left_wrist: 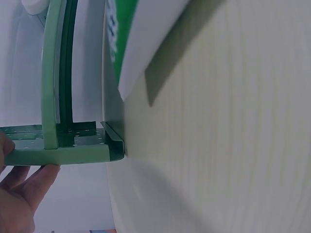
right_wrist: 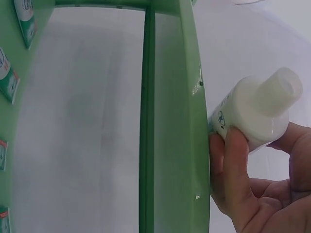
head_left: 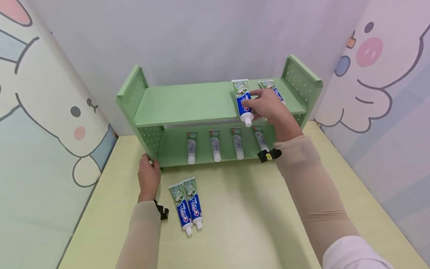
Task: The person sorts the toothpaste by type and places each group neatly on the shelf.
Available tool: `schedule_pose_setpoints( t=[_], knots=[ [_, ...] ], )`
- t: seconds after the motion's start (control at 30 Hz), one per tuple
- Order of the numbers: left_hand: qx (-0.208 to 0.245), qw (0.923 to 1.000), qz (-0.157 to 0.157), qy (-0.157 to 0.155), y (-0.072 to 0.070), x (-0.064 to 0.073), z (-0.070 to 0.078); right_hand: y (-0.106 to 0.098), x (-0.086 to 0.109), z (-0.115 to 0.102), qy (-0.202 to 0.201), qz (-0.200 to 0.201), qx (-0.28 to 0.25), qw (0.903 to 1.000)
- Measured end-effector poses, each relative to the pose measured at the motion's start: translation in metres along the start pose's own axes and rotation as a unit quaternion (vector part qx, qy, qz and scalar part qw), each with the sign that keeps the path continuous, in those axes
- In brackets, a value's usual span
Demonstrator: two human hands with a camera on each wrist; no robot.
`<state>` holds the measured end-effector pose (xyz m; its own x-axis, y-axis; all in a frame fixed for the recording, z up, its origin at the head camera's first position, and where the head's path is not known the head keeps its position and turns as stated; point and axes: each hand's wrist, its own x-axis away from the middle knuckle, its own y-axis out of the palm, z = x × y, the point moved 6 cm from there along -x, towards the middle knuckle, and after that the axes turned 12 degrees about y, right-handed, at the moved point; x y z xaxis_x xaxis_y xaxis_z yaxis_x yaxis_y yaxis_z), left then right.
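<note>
My right hand [head_left: 270,108] grips a blue, green and white toothpaste tube [head_left: 241,91] by its sides, at the upper board of a green two-tier shelf [head_left: 188,104]. The tube's white cap points toward me; in the right wrist view the cap [right_wrist: 279,92] shows close up beside the board's front edge. Behind that hand, a similar toothpaste tube [head_left: 267,84] lies on the upper board, partly covered by the hand. My left hand [head_left: 149,177] holds the shelf's left side panel low down, its fingers [left_wrist: 41,187] against the panel's edge.
Several smaller grey-and-green tubes [head_left: 192,147] lie in a row on the lower board, caps forward. Two blue-and-green toothpaste tubes [head_left: 184,211] lie side by side on the pale wooden table [head_left: 235,224], right of my left wrist. Cartoon-printed walls [head_left: 67,93] enclose the table.
</note>
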<state>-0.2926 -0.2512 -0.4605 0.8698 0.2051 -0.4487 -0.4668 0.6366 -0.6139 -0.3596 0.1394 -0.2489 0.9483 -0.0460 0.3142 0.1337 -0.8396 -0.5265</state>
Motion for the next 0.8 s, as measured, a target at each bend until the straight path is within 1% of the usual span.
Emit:
schedule_pose_setpoints(
  t=[0.2, 0.47, 0.6, 0.8],
  knots=[
    [0.003, 1.0000, -0.005, 0.000, 0.001, 0.000, -0.002, -0.005, -0.008, -0.003, -0.001, 0.015, 0.010, 0.9998],
    [0.007, 1.0000, -0.007, 0.002, 0.001, 0.000, -0.004, -0.008, -0.013, -0.008, 0.000, 0.021, 0.013, 0.9997],
    [0.006, 0.9999, -0.008, 0.003, 0.001, 0.000, -0.005, -0.008, -0.016, -0.009, 0.000, 0.029, 0.026, 0.9992],
    [0.004, 0.9999, -0.006, 0.008, 0.000, 0.000, -0.005, -0.006, -0.019, -0.009, 0.015, 0.043, 0.051, 0.9977]
  ],
)
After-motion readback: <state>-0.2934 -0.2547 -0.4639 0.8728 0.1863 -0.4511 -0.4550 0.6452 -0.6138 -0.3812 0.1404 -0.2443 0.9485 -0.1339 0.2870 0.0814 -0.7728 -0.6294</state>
